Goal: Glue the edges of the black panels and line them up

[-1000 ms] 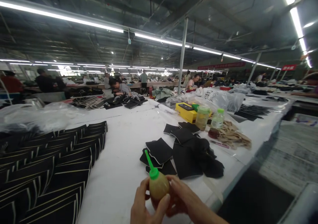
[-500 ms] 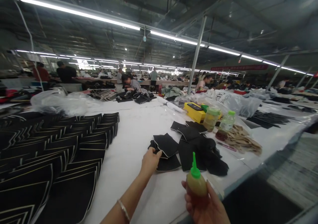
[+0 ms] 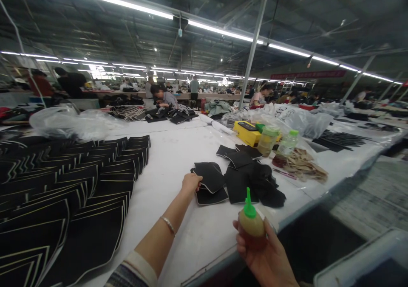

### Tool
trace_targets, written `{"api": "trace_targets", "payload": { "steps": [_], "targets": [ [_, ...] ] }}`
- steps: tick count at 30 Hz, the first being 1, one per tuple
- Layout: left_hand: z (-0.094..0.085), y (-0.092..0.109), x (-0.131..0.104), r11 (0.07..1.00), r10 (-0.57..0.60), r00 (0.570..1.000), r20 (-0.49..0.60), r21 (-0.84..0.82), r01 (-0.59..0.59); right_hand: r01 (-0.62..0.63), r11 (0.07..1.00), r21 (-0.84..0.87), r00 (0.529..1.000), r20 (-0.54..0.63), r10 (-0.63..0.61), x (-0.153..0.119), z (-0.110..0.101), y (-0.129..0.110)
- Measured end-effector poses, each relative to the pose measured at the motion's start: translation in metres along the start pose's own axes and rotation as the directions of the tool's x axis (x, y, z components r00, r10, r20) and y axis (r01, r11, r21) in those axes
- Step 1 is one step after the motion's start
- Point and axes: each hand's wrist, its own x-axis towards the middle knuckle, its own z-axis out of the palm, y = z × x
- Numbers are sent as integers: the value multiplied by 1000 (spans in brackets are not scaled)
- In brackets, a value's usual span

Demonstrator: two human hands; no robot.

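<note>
My left hand (image 3: 192, 182) pinches the near left edge of a black fabric piece (image 3: 209, 176) lying on a small pile. Another black piece (image 3: 212, 196) with a pale edge lies under it on the white table (image 3: 172, 151). In my right hand (image 3: 259, 253) is a glue bottle (image 3: 251, 223), its green nozzle pointing up and amber liquid inside. The bottle is upright above the table's near edge, apart from the fabric. More black pieces (image 3: 240, 181) lie in a loose heap just right of my left hand.
Rows of black pale-edged panels (image 3: 83, 193) cover the table's left side. Behind the heap stand a yellow box (image 3: 247, 134), a jar (image 3: 267, 142) and a green-capped bottle (image 3: 289, 142), with beige cloth scraps (image 3: 302, 166) nearby. A clear plastic bin (image 3: 366, 257) is at lower right. People work farther back.
The view has shifted, bringing the bin into sight at lower right. My left hand has stayed at the pile's left edge, and the top piece there lies flatter. The bottle remains in my right hand.
</note>
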Motion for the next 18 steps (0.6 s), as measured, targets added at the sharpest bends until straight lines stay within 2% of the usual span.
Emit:
{"api": "trace_targets", "payload": {
  "steps": [2, 5, 8, 10, 12, 15, 18],
  "targets": [
    [-15, -5, -17, 999, -17, 999, 30, -39, 18, 16, 1000, -9, 1000, 2, -16, 1, -2, -1],
    [-48, -19, -52, 997, -39, 996, 82, -68, 45, 9, 1000, 0, 1000, 26, -9, 3, -5, 1],
    [-79, -42, -88, 994, -77, 986, 147, -63, 87, -46, 998, 31, 997, 66, 44, 5, -4, 6],
    [-94, -61, -108, 992, -110, 982, 156, -40, 118, -59, 998, 30, 997, 55, 57, 5, -1, 11],
    [-102, -79, -122, 990, -141, 983, 121, -4, 142, -54, 999, 10, 998, 21, 54, 4, 4, 14],
    [-105, -95, -134, 986, -130, 991, -9, 101, 130, -46, 999, -27, 999, -7, 46, 4, 9, 18],
    [-102, -95, -141, 949, 54, 984, -170, 317, 3, -32, 998, -48, 999, -20, 31, 7, 9, 19]
  ]
}}
